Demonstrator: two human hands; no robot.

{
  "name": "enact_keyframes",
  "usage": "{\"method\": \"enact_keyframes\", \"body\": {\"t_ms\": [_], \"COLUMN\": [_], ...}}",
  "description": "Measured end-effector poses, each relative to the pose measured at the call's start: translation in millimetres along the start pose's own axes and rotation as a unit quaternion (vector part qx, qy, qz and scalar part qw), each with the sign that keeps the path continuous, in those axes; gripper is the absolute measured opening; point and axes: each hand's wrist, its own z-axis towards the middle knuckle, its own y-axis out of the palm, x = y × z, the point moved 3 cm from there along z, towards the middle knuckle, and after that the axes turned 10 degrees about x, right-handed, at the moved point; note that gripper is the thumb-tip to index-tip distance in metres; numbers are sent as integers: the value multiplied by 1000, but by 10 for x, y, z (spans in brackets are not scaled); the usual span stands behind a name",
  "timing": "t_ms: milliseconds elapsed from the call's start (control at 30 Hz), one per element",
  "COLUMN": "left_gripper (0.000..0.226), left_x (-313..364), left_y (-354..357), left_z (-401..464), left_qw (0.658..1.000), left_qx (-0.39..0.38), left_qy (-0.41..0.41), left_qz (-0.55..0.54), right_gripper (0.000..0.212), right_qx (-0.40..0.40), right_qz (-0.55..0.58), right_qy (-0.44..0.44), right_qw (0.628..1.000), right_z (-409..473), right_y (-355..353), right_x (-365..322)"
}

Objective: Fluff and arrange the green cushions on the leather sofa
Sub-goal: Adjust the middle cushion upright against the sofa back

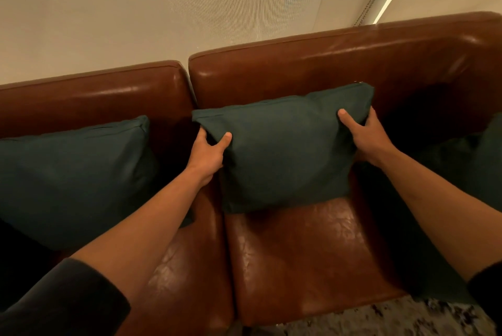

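Dark rolled sleeves nearest lens, bare forearms extended. Left hand and right hand clamped on opposite upper edges of square dark-green fabric cushion, thumbs across front, fingers hidden behind. Cushion stood upright against backrest of glossy brown leather sofa. Second green cushion leaned left. Judged soft, light, compressible; side edges suited for plumping.
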Motion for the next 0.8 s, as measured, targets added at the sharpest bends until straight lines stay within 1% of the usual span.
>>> {"method": "enact_keyframes", "body": {"t_ms": [67,100,167,200,233,267,300,333,433,533,667,733,800], "left_gripper": [58,60,62,64,69,74,76,73,48,29,15,14,18], "left_x": [15,24,39,47,46,41,32,28,63,84,49,19,-15], "left_y": [-26,-52,-147,-221,-318,-428,-550,-677,-1098,-1631,-2451,-2896,-3354], "left_z": [-14,-23,-34,-43,-43,-50,-60,-78,-176,-245,-232,-186,-113], "left_qw": [1000,1000,1000,999,998,996,994,992,989,986,984,980,975], "left_qx": [2,2,4,7,14,21,25,23,17,44,91,117,141], "left_qy": [-8,-11,-8,-1,9,20,29,41,90,125,136,141,143], "left_qz": [6,9,25,38,60,84,103,115,116,99,73,77,91], "right_gripper": [92,95,98,100,101,99,96,92,84,83,85,86,91], "right_qx": [-7,2,62,96,118,124,117,102,46,-17,-83,-108,-131], "right_qz": [-8,-25,-102,-142,-171,-187,-192,-190,-166,-163,-133,-127,-129], "right_qy": [5,-7,-80,-129,-174,-206,-233,-262,-316,-320,-307,-295,-275], "right_qw": [1000,1000,990,977,962,952,946,941,933,933,939,941,944], "right_z": [-31,-58,-163,-244,-348,-482,-605,-734,-1088,-1399,-1725,-1876,-2040], "right_y": [-5,-2,9,37,94,178,291,422,862,1370,2060,2402,2745], "right_x": [-25,-36,-88,-119,-156,-209,-246,-295,-407,-508,-585,-619,-656]}}
